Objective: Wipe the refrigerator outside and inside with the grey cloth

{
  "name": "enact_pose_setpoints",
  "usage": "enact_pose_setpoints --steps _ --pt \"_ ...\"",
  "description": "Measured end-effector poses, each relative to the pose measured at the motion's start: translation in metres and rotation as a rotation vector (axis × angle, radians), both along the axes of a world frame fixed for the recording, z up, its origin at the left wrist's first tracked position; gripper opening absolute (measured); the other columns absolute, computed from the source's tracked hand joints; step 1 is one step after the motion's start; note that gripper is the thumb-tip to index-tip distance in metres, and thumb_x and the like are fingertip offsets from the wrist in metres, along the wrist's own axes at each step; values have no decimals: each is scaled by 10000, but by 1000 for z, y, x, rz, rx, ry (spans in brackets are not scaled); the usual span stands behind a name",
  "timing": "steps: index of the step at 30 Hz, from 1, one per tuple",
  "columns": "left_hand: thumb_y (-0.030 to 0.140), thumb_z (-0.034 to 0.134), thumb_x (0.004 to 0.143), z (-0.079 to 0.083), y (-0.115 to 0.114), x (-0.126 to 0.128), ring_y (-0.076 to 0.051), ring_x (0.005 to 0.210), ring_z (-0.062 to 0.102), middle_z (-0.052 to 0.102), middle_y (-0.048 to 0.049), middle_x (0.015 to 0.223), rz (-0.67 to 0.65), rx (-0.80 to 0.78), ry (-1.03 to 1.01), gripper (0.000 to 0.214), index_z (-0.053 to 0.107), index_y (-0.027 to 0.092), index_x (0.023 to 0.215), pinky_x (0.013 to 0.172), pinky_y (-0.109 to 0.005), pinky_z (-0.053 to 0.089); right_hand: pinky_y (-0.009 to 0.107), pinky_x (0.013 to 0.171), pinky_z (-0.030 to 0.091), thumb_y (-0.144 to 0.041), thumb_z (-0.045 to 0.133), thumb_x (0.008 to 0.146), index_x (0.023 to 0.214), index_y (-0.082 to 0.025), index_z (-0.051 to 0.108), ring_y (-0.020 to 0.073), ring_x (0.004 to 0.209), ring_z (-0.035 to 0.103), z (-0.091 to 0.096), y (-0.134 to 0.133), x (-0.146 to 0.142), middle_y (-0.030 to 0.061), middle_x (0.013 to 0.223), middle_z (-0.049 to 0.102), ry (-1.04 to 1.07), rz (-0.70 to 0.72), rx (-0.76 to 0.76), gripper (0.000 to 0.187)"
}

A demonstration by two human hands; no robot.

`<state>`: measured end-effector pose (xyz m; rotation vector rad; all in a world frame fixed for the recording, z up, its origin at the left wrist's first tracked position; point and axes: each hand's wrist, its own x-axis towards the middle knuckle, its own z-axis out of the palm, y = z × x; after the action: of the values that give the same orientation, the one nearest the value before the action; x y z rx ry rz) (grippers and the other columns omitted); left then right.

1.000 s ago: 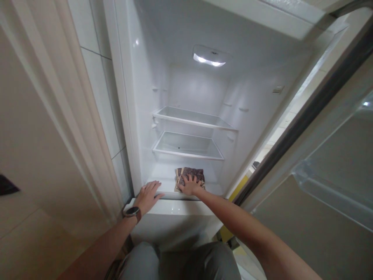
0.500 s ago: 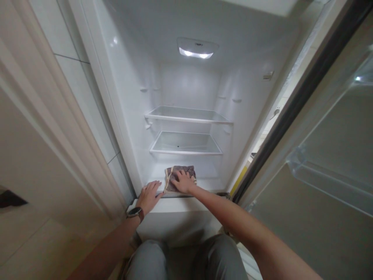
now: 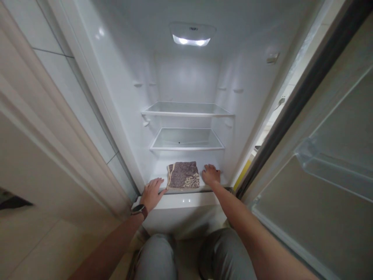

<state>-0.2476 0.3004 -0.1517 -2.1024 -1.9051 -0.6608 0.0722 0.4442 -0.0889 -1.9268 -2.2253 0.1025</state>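
Observation:
A folded brown cloth (image 3: 184, 175) with a cream pattern and edging lies flat on the white floor of an open fridge, at its front edge. To the left of it, my left hand (image 3: 152, 193) lies on the front edge, open, the thumb reaching to the cloth's near left corner. A watch (image 3: 140, 210) is on that wrist. My right hand (image 3: 211, 174) is to the right of the cloth, apart from it, fingers slightly bent and spread against the fridge floor. Nothing shows in the right hand, though its palm is hidden.
Above the cloth are two glass shelves, an upper shelf (image 3: 188, 114) and a lower shelf (image 3: 187, 148). A lit lamp (image 3: 191, 40) is at the top. The open fridge door (image 3: 320, 194), with a clear door bin (image 3: 335, 167), stands at right. My knees are below the front edge.
My right hand has left the cloth and moved right, onto the fridge floor, so the whole cloth shows. My left hand stays by the cloth's left corner. The view has shifted slightly.

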Motion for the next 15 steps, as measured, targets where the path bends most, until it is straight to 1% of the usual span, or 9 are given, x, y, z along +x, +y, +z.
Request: enact_pose_setpoints --steps 2,4,6,9,15 --pt "386 594 972 0 -1 0 -304 1321 538 620 -131 1400 6 2 11 448 574 212 1384 1078 -476 436 546 1112 349 -336 353 989 1433 -258 527 287 1458 359 -3 1 -2 110 1576 460 6 -1 2 484" --pt "376 599 967 1 -1 0 -304 1319 538 619 -133 1400 15 0 17 451 574 206 1384 1078 -475 434 551 1139 323 -349 359 982 1467 -275 508 284 1498 306 -4 3 -2 88 1621 417 8 6 -9 512" --pt "375 597 966 2 -1 1 -306 1318 538 617 -136 1402 22 -8 20 453 573 202 1385 1071 -475 437 555 1151 311 -359 363 977 1479 -279 510 293 1517 278 -4 5 -2 70 1638 403 13 3 -19 530" --pt "382 583 975 3 -2 1 -308 1322 534 613 -141 1410 26 -23 22 449 570 204 1386 1069 -476 433 553 1163 305 -364 365 970 1526 -272 471 305 1539 238 -4 5 -2 55 1670 355 31 -15 -18 573" --pt "386 562 983 5 -2 0 -313 1340 519 600 -145 1427 30 -47 14 448 562 205 1393 1088 -479 416 556 1164 304 -356 379 953 1562 -263 426 301 1511 295 -3 3 -4 62 1646 401 80 -8 -6 618"
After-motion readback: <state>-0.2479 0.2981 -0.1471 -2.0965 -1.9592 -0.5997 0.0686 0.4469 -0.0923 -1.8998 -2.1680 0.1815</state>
